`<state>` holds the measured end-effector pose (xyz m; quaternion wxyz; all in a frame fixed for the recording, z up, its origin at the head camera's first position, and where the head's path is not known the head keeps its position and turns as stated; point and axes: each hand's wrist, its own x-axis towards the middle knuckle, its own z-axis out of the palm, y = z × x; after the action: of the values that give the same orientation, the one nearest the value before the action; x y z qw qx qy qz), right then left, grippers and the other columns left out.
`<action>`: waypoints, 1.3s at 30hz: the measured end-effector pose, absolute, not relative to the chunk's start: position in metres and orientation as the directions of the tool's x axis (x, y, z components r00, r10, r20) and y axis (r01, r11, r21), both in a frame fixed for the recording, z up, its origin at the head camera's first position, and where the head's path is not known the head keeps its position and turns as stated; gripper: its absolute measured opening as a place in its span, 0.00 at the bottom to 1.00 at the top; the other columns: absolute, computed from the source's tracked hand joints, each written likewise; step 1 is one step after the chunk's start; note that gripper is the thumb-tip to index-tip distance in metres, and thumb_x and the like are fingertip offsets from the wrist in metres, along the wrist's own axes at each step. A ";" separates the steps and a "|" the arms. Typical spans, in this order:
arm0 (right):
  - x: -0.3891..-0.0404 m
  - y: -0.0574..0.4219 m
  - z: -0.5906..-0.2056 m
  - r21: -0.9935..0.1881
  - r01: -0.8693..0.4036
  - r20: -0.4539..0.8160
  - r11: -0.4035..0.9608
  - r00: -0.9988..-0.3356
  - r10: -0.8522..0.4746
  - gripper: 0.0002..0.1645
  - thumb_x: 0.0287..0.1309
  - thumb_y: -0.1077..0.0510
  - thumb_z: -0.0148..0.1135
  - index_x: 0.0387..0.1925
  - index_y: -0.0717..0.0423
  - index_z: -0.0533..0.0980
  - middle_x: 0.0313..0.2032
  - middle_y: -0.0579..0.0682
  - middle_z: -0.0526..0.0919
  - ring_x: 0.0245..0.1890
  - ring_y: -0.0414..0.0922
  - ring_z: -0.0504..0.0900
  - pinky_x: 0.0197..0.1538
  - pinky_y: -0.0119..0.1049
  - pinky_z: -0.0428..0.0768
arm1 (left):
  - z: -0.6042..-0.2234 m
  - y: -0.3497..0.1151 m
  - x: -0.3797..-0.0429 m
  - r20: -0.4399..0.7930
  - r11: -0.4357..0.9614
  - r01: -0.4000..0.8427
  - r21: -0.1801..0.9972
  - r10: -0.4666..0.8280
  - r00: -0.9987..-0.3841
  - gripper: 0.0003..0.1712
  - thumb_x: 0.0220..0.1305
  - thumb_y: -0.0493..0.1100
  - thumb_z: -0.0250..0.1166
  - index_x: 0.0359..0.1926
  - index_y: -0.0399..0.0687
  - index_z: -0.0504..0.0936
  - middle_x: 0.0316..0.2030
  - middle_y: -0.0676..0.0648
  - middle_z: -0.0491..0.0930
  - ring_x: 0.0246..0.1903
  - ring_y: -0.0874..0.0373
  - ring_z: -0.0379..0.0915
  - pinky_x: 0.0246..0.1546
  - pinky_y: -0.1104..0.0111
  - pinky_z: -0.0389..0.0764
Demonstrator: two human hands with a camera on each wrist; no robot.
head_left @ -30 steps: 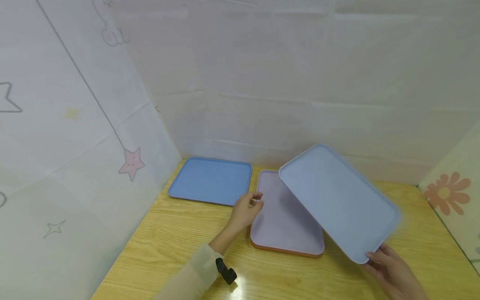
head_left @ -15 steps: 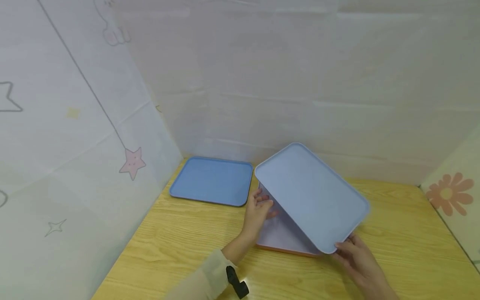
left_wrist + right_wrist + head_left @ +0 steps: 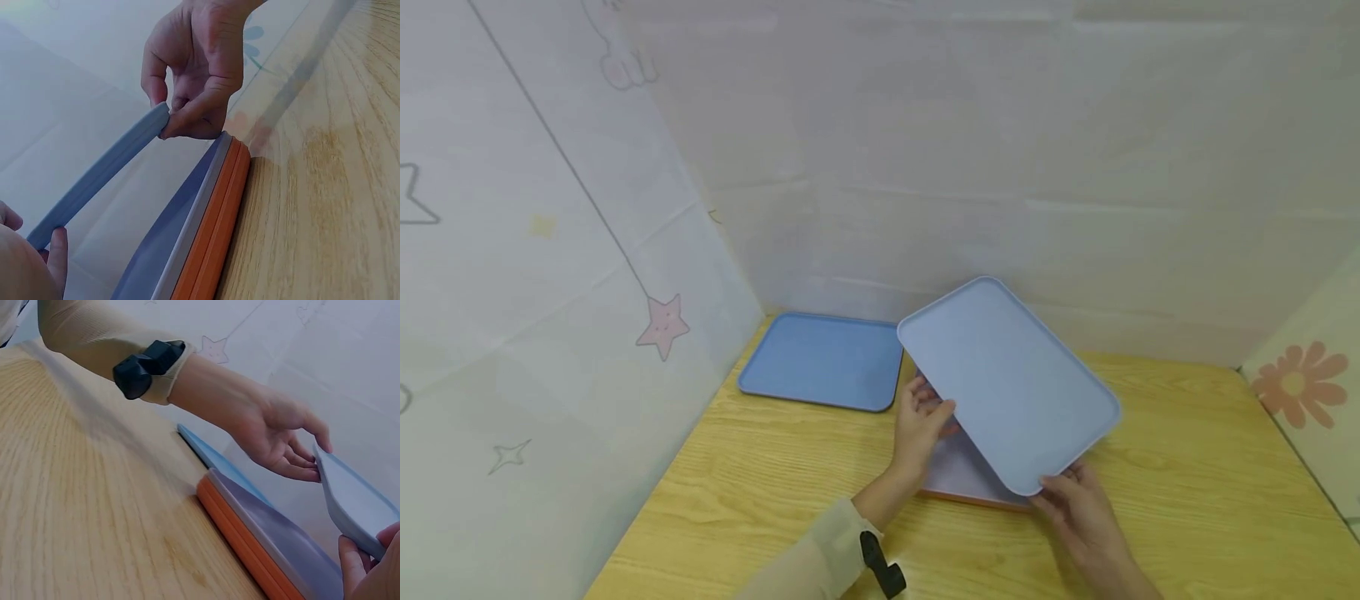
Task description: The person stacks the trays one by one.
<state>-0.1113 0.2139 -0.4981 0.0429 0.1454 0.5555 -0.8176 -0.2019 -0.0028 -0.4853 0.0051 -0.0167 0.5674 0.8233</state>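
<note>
A light blue tray is held tilted above a stack, between both hands. My left hand grips its left edge, thumb over the rim and fingers beneath. My right hand pinches the near corner; in the left wrist view, the thumb and fingers of this right hand close on the tray's edge. Below lies a lavender tray, largely covered by the light blue one in the head view. Under the lavender tray, orange trays form the bottom of the stack on the wooden table.
A darker blue tray lies flat at the back left of the wooden table, just left of the stack. Pale printed sheets rise behind the table and along its sides. A black device is strapped to the left wrist.
The light blue tray has moved left over the lavender one, carried by the right hand. My left hand has shifted slightly right and taken hold of the tray's left edge.
</note>
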 end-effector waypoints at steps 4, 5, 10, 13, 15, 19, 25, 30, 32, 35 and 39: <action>-0.109 0.203 -0.496 -0.896 0.226 -0.288 -0.382 -0.951 0.114 0.25 0.64 0.73 0.50 0.57 0.55 0.56 0.44 0.43 0.76 0.40 0.38 0.79 0.44 0.31 0.83 | -0.482 -0.004 -0.202 -0.026 -0.324 -0.012 0.946 -0.038 -0.999 0.38 0.62 0.33 0.68 0.70 0.42 0.62 0.55 0.39 0.73 0.40 0.58 0.75 0.33 0.67 0.86; -0.109 0.200 -0.495 -0.894 0.219 -0.285 -0.391 -0.951 0.119 0.25 0.63 0.74 0.50 0.57 0.55 0.56 0.44 0.43 0.76 0.40 0.38 0.79 0.44 0.31 0.83 | -0.482 -0.004 -0.202 -0.024 -0.321 -0.009 0.947 -0.042 -0.999 0.38 0.62 0.33 0.68 0.70 0.42 0.62 0.56 0.39 0.72 0.40 0.58 0.75 0.33 0.67 0.86; -0.108 0.188 -0.496 -0.899 0.177 -0.249 -0.401 -0.959 0.134 0.25 0.63 0.74 0.51 0.56 0.56 0.57 0.44 0.43 0.76 0.41 0.37 0.80 0.45 0.31 0.84 | -0.481 -0.009 -0.208 -0.035 -0.287 -0.013 0.958 -0.071 -0.997 0.38 0.61 0.31 0.66 0.71 0.45 0.64 0.56 0.41 0.73 0.39 0.58 0.75 0.32 0.67 0.85; -0.108 0.184 -0.496 -0.910 0.173 -0.232 -0.377 -0.966 0.117 0.26 0.64 0.72 0.54 0.58 0.55 0.57 0.46 0.44 0.77 0.44 0.38 0.82 0.49 0.33 0.84 | -0.481 -0.014 -0.213 -0.048 -0.284 -0.022 0.959 -0.084 -0.995 0.37 0.62 0.31 0.65 0.71 0.46 0.66 0.55 0.42 0.74 0.40 0.57 0.76 0.33 0.64 0.85; -0.107 0.182 -0.495 -0.917 0.184 -0.233 -0.354 -0.967 0.101 0.27 0.65 0.70 0.57 0.59 0.54 0.57 0.48 0.44 0.77 0.46 0.38 0.82 0.52 0.34 0.84 | -0.481 -0.018 -0.216 -0.060 -0.286 -0.033 0.958 -0.086 -0.995 0.36 0.62 0.32 0.65 0.71 0.47 0.68 0.55 0.43 0.74 0.41 0.57 0.76 0.34 0.63 0.86; -0.106 0.186 -0.494 -0.916 0.232 -0.265 -0.328 -0.963 0.059 0.27 0.67 0.64 0.60 0.61 0.52 0.59 0.50 0.44 0.77 0.48 0.40 0.82 0.55 0.37 0.83 | -0.478 -0.027 -0.220 -0.082 -0.290 -0.058 0.955 -0.071 -0.994 0.36 0.63 0.33 0.65 0.72 0.48 0.68 0.57 0.43 0.72 0.45 0.56 0.77 0.36 0.63 0.86; -0.104 0.216 -0.486 -0.896 0.248 -0.273 -0.368 -0.962 0.015 0.22 0.74 0.55 0.56 0.63 0.51 0.62 0.54 0.42 0.74 0.49 0.40 0.82 0.59 0.39 0.81 | -0.472 -0.046 -0.224 -0.092 -0.267 -0.081 0.960 -0.026 -0.995 0.41 0.62 0.34 0.66 0.75 0.48 0.64 0.60 0.42 0.70 0.47 0.54 0.78 0.36 0.65 0.86; -0.111 0.255 -0.480 -0.909 0.178 -0.175 -0.377 -0.984 -0.042 0.18 0.79 0.51 0.48 0.63 0.50 0.70 0.55 0.43 0.76 0.53 0.45 0.83 0.60 0.42 0.80 | -0.467 -0.064 -0.228 -0.075 -0.226 -0.082 0.971 0.037 -0.996 0.41 0.62 0.34 0.67 0.75 0.46 0.64 0.59 0.40 0.71 0.43 0.55 0.80 0.38 0.63 0.86; -0.117 0.268 -0.477 -0.931 0.177 -0.163 -0.321 -0.984 -0.070 0.19 0.79 0.48 0.45 0.63 0.49 0.68 0.57 0.45 0.73 0.54 0.45 0.81 0.60 0.41 0.80 | -0.465 -0.070 -0.230 -0.063 -0.215 -0.076 0.974 0.065 -0.996 0.41 0.62 0.33 0.67 0.75 0.45 0.64 0.59 0.40 0.71 0.41 0.55 0.81 0.38 0.62 0.86; -0.129 0.284 -0.470 -0.963 0.191 -0.173 -0.189 -0.979 -0.111 0.26 0.80 0.45 0.43 0.70 0.52 0.61 0.60 0.44 0.69 0.55 0.42 0.79 0.59 0.38 0.81 | -0.462 -0.077 -0.232 -0.056 -0.206 -0.078 0.976 0.108 -0.993 0.41 0.62 0.31 0.68 0.75 0.45 0.65 0.59 0.39 0.71 0.41 0.54 0.81 0.38 0.60 0.87; -0.143 0.297 -0.462 -0.983 0.176 -0.163 -0.049 -0.966 -0.199 0.37 0.80 0.45 0.42 0.77 0.59 0.46 0.60 0.41 0.71 0.56 0.39 0.79 0.56 0.34 0.81 | -0.460 -0.083 -0.233 -0.050 -0.186 -0.082 0.979 0.173 -0.984 0.40 0.62 0.30 0.67 0.74 0.45 0.67 0.57 0.39 0.72 0.41 0.55 0.81 0.37 0.58 0.88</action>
<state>-0.1430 0.2975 -0.4618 0.1293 -0.0085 0.6773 -0.7242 -0.2326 -0.0830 -0.4603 0.0830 0.0358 0.6324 0.7693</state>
